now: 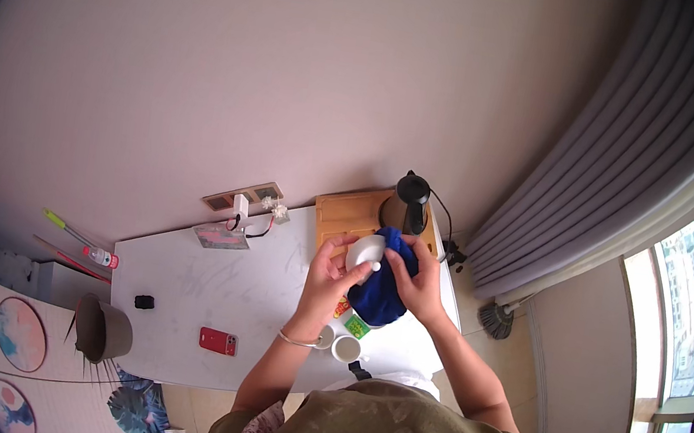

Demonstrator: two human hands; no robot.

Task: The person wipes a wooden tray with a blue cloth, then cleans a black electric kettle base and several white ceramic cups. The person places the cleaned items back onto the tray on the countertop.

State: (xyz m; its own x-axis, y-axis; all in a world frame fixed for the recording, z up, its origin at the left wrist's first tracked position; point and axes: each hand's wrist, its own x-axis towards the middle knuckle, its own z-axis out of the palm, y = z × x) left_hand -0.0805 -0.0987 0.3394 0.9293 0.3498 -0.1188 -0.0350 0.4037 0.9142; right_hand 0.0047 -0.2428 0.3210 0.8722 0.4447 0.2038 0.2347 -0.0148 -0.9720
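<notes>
Between the fingers of my left hand (329,273) is a small white lid (365,250) with a round knob, probably ceramic. My right hand (421,279) grips a dark blue cloth (379,296) that hangs down and touches the lid's right edge. Both hands are raised over the right part of the white table (181,280). Below them on the tabletop stand two white cups (346,349), one partly hidden by my left wrist. Beside the cups lie a green packet (357,327) and a red and yellow packet (341,308), the latter partly covered by the cloth.
Behind my hands, a black electric kettle (412,199) stands on a wooden tray (348,207). A red phone (218,341) and a small black object (144,302) lie on the table. A bottle (100,257) is at the left edge, near a grey-brown bin (102,329). A charger (241,204) sits in the wall socket.
</notes>
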